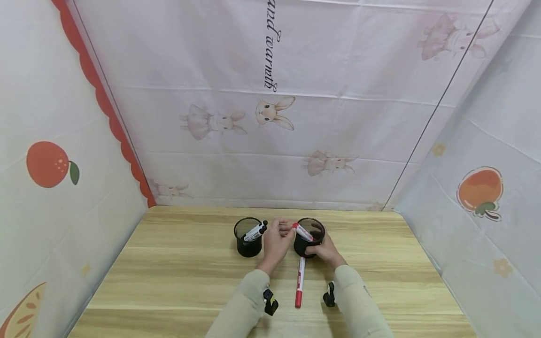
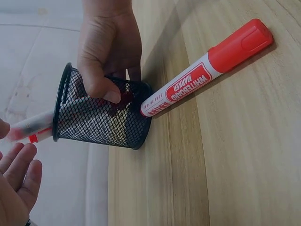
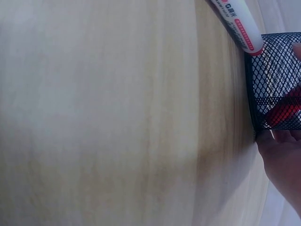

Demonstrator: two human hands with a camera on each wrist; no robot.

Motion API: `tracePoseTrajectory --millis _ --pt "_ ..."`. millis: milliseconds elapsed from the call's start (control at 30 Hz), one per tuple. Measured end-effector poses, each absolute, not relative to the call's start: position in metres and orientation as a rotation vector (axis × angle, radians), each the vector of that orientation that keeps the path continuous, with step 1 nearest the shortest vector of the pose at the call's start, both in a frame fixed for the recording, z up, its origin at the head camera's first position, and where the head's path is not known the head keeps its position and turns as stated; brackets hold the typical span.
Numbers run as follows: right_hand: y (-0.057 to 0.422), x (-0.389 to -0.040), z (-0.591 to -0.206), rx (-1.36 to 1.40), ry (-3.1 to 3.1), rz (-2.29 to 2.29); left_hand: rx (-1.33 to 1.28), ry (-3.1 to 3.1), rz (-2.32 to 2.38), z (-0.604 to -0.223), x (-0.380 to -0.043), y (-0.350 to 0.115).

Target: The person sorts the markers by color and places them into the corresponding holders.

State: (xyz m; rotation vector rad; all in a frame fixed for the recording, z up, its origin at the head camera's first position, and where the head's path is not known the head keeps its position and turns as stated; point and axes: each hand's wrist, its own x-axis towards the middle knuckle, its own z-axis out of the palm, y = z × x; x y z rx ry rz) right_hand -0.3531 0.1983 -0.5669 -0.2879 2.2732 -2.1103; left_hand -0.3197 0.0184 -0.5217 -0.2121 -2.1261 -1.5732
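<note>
My right hand (image 1: 328, 249) grips a black mesh pen holder (image 1: 301, 246) from its right side, the thumb lying along the mesh in the left wrist view. White-and-red markers (image 1: 305, 233) lean inside it, their ends past the rim. At that rim is my left hand (image 1: 276, 243), its fingers (image 2: 21, 167) loosely spread beside the marker ends and apart from them; one end is blurred. A red-capped whiteboard marker (image 2: 188, 85) lies on the table in front of the holder, its cap toward me.
Left of my left hand stands a second black mesh holder (image 1: 248, 249) with several black-ended white markers (image 1: 255, 232). Both stand on a wood-grain table (image 1: 181, 272). Printed cloth walls (image 1: 236, 178) enclose it at the back and sides.
</note>
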Motion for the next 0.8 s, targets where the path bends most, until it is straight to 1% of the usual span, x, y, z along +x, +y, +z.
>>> tracePoseTrajectory --millis 233,433,667,800 --pt "0.199 -0.357 -0.578 -0.303 2.344 -2.1 -0.207 -2.122 -1.569 -0.52 -0.318 0.018" --pt "0.2 -0.358 -0.578 -0.328 2.351 -2.08 -0.242 -2.096 -1.554 -0.523 -0.317 0.018" --pt "0.2 -0.352 -0.563 -0.263 2.32 -2.037 -0.287 -2.112 -1.596 -0.528 -0.31 0.016" --pt "0.2 -0.344 -0.55 -0.298 2.31 -1.991 -0.307 -2.173 -1.617 -0.531 -0.305 0.013"
